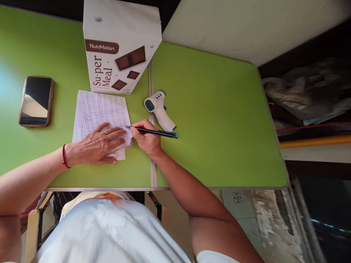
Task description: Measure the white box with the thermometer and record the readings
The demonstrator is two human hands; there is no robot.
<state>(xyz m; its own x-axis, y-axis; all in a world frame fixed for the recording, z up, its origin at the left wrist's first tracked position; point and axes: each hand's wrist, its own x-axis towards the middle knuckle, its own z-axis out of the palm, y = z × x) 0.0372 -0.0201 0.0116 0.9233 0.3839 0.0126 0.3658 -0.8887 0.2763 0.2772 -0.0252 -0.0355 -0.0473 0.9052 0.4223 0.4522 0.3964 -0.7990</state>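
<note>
Sheets of paper (102, 106) covered in dense handwriting lie on the green table, one figure on them circled. Flat across their lower part rests my left hand (101, 144), fingers spread, with a ring and a red wrist string. My right hand (148, 138) pinches a dark pen (161, 133) at the right edge of the top sheet. The pen's tip touches or nearly touches the paper there; I cannot tell which. Just beyond my right hand is a white and blue infrared thermometer (161, 111), lying on its side.
A tall white box (123, 22) with brown bars printed on it stands behind the paper. At the left lies a smartphone (36, 101) in a brown case. The green table (219, 120) has a metal seam near my right hand. Plastic bags (307, 95) sit beyond its right edge.
</note>
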